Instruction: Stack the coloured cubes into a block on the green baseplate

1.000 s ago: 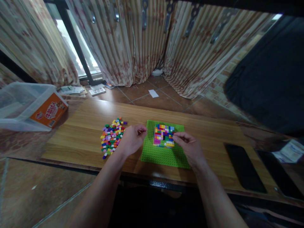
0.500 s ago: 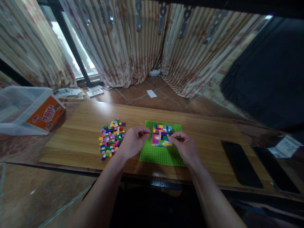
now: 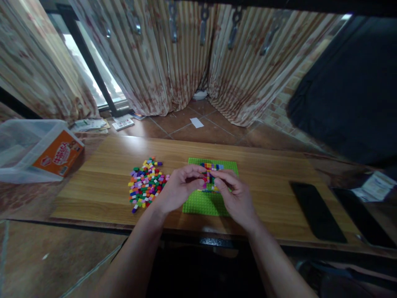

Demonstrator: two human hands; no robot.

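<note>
A green studded baseplate lies on the wooden table, with a block of multicoloured toy bricks built up on it. Over the left side of that block, my left hand has thumb and forefinger closed around a small red brick, mostly covered by the fingers. My right hand is over the block's right side, its thumb and fingers pinched close to the left fingertips. Whatever sits in the right pinch is too small to make out. Both hands hide much of the brick block.
A loose pile of coloured bricks lies left of the baseplate on the table. Beyond the table's left end stands a clear plastic bin with an orange label. Two dark flat devices, one a black slab, lie at the right.
My left hand has moved right, from the baseplate's left edge to over the brick block. My right hand has shifted slightly left, so the fingertips are now close together.
</note>
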